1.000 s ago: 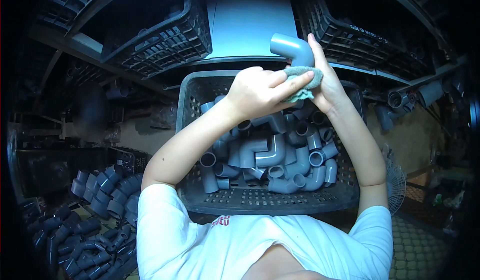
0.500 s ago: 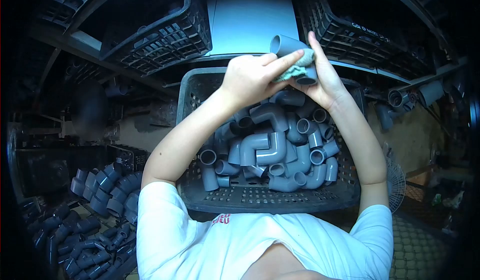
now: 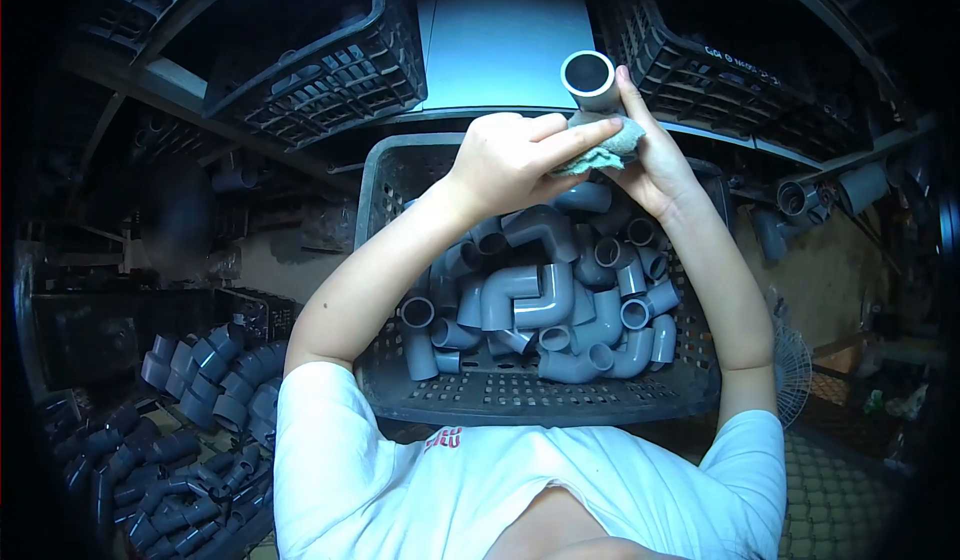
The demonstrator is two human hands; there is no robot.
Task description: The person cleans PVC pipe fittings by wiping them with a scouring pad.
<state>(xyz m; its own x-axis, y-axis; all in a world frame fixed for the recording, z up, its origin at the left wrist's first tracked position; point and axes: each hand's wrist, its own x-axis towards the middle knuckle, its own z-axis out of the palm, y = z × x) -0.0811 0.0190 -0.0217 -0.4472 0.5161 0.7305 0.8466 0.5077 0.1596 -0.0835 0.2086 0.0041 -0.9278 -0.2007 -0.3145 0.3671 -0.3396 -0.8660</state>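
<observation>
Grey plastic elbow fitting [image 3: 595, 103]: located at 1 o'clock from the centre of the view, raised above the far rim of the black bin [image 3: 540, 405], with one open end facing the camera. Right hand [image 3: 655, 172]: at 2 o'clock, closed around the fitting, one digit extended along its side; the remaining grip is partly hidden. Left hand [image 3: 505, 165]: at 12 o'clock, gripping a green cloth [image 3: 612, 148] and pressing it against the fitting, index finger extended over the cloth. The bin occupies the centre and contains loose grey fittings [image 3: 545, 310], lying at mixed angles. Slotted crates stand at 11 o'clock [image 3: 330, 95] and 2 o'clock [image 3: 720, 100], flanking a pale panel [image 3: 505, 45] at 12 o'clock. More fittings [image 3: 215, 380] are heaped at 8 o'clock; a fan guard [image 3: 793, 375] stands at 4 o'clock.
</observation>
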